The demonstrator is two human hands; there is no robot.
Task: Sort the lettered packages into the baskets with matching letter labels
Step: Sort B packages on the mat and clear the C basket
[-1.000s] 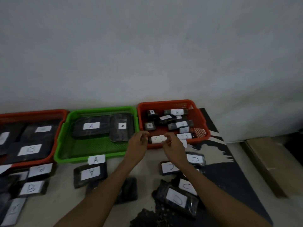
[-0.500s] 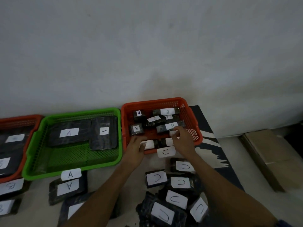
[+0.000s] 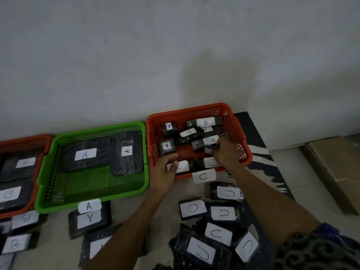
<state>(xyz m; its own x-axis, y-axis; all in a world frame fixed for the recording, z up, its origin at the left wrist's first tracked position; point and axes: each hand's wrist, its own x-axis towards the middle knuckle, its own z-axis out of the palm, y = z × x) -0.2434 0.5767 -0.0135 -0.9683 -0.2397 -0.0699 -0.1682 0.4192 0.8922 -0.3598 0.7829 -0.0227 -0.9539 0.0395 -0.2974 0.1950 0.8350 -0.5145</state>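
An orange basket [image 3: 231,121] with a "C" label [image 3: 204,175] on its front rim holds small black packages marked A [image 3: 169,127], B [image 3: 205,122] and C. My right hand [image 3: 224,152] is inside it, fingers curled round a small black package [image 3: 212,147]. My left hand [image 3: 165,168] rests with fingers on a white-labelled package [image 3: 182,166] at the basket's front edge. A green basket [image 3: 91,197] labelled "A" holds two large A packages [image 3: 85,153]. Another orange basket [image 3: 41,141] at far left holds B packages. Several C packages [image 3: 219,231] lie on the floor in front.
Loose A packages [image 3: 89,220] and B packages [image 3: 24,219] lie on the floor before the left baskets. A wall rises right behind the baskets. A black-and-white mat [image 3: 259,154] lies under the right basket, and a cardboard box [image 3: 335,172] sits at far right.
The view has shifted right and closer. Both hands moved forward into the right orange basket; my right hand now grips a small package there, my left rests on the front package.
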